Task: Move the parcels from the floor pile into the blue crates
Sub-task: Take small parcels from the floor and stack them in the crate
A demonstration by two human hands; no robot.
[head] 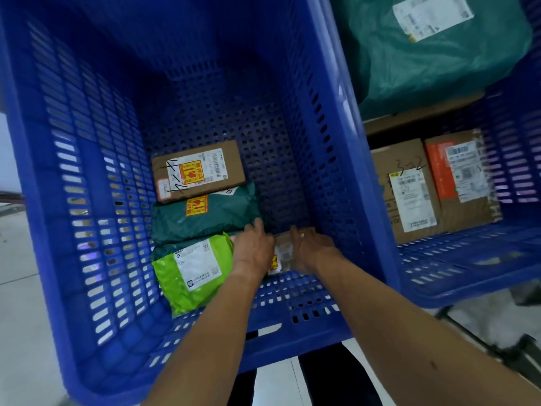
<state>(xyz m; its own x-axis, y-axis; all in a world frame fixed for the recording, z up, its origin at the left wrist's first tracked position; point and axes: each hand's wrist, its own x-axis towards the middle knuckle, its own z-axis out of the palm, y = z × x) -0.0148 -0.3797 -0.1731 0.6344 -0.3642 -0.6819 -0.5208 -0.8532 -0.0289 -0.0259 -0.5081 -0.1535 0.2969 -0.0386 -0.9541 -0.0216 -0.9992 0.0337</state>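
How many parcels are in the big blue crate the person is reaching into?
4. A brown box lies farthest, a dark green bag next, a lime green bag nearest, and a small taped box sits between the left hand and right hand. Others may hide underneath.

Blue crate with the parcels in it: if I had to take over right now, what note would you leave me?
Left hand: open, flat against the left side of the small brown parcel.
Right hand: fingers curled over that parcel, low inside the near blue crate.
Done: brown box, dark green bag and light green bag lie in a row on its bottom. The second crate holds more parcels.
Left: set this parcel down beside the row, let go, fetch the next. The floor pile is out of view, so I cannot say how many remain.
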